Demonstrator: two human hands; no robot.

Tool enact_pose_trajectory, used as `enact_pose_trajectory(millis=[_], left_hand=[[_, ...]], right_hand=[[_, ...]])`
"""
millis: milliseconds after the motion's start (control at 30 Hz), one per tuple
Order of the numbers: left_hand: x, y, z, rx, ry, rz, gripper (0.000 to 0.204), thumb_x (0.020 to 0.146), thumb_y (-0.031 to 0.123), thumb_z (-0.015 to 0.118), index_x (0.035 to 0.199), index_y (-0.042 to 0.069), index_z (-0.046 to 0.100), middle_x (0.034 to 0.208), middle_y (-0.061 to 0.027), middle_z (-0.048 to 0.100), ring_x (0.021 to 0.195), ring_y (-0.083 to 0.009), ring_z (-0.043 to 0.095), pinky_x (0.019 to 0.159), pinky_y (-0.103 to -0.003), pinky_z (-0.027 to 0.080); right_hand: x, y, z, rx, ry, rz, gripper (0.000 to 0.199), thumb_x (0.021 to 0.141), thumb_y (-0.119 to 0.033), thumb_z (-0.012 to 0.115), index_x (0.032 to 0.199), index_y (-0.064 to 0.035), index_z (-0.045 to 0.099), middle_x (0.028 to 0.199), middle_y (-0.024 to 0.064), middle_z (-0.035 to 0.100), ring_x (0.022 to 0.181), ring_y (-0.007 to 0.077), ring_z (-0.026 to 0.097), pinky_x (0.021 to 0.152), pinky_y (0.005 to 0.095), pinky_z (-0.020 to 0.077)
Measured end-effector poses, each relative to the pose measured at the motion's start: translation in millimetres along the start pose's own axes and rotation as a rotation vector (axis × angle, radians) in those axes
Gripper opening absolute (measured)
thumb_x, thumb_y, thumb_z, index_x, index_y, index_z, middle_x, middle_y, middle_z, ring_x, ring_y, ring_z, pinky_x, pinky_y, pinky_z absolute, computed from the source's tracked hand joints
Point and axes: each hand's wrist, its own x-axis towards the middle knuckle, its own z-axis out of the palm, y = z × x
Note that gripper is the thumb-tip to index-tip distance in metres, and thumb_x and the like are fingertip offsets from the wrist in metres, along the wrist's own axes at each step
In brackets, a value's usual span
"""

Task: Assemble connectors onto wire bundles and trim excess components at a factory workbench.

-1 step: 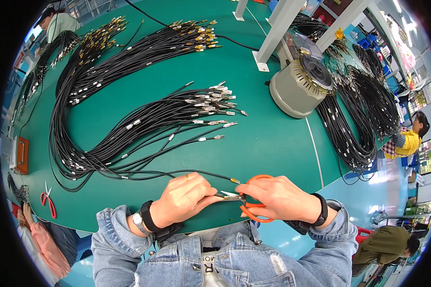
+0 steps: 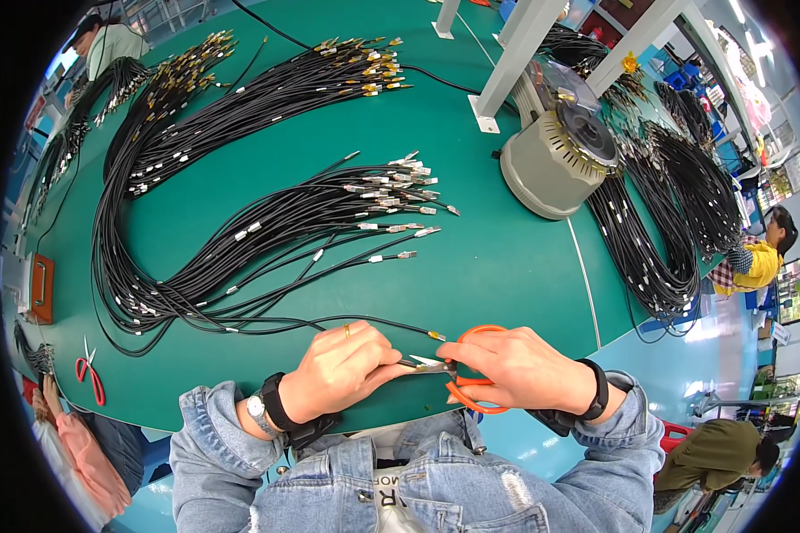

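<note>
Near the table's front edge, my left hand [image 2: 347, 369] is closed, pinching a black cable [image 2: 407, 362] whose short end sticks out past the fingertips. My right hand [image 2: 520, 369] grips a pair of orange-handled scissors [image 2: 480, 408], with the blades pointing left at that cable end. The blades are slightly parted. Whether they touch the cable, I cannot tell. Just beyond the scissors lies another cable's gold-coloured connector [image 2: 436, 336]. Past my left hand, a large bundle of black cables [image 2: 267, 222] curves over the green table, with silver connectors and white labels.
Red-handled scissors [image 2: 91, 377] lie at the left edge of the green table [image 2: 498, 275]. A grey round machine [image 2: 556, 164] stands beside a metal post [image 2: 516, 67]. More cable bundles [image 2: 649, 240] hang over the right side. Other people are around the table.
</note>
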Motion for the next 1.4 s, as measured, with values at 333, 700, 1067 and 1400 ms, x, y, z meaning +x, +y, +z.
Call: enact_pose_trajectory(millis=[333,700,1067,1400], left_hand=[[-6.1,-6.3,7.5,-0.093,0.08,0.034,0.031,0.057,0.009,0.083,0.074,0.006,0.057,0.063,-0.0047,0.057,0.05,-0.0174,0.052,0.044,-0.027,0.037],[-7.1,-5.7,7.3,-0.035,0.105,0.074,0.031,0.057,0.009,0.082,0.074,0.006,0.056,0.062,-0.0047,0.057,0.047,-0.0162,0.05,0.041,-0.027,0.033],[-8.3,-2.3,6.0,-0.015,0.119,0.069,0.029,0.06,0.008,0.08,0.073,0.005,0.054,0.064,-0.0042,0.054,0.051,-0.0175,0.052,0.043,-0.027,0.038],[-7.9,-3.1,7.8,-0.026,0.157,0.067,0.03,0.061,0.01,0.081,0.071,0.006,0.053,0.061,-0.0028,0.055,0.05,-0.0165,0.051,0.041,-0.027,0.037]], right_hand=[[-1.1,0.2,3.6,0.158,0.01,0.026,0.041,0.071,-0.018,0.073,0.105,-0.002,0.055,0.077,0.0107,0.06,0.069,0.0275,0.059,0.058,0.0352,0.0487],[2.1,1.2,5.1,0.069,0.018,-0.048,0.033,0.076,-0.022,0.069,0.098,-0.0021,0.056,0.071,0.0094,0.053,0.065,0.0275,0.055,0.052,0.0367,0.0446],[2.7,0.2,3.6,0.007,0.015,-0.076,0.038,0.07,-0.016,0.074,0.101,-0.0016,0.058,0.076,0.0095,0.06,0.065,0.025,0.059,0.05,0.0319,0.0471],[1.7,-0.1,7.6,0.042,0.053,-0.078,0.031,0.076,-0.018,0.069,0.099,-0.0023,0.056,0.067,0.0084,0.053,0.059,0.0252,0.056,0.046,0.0345,0.0435]])
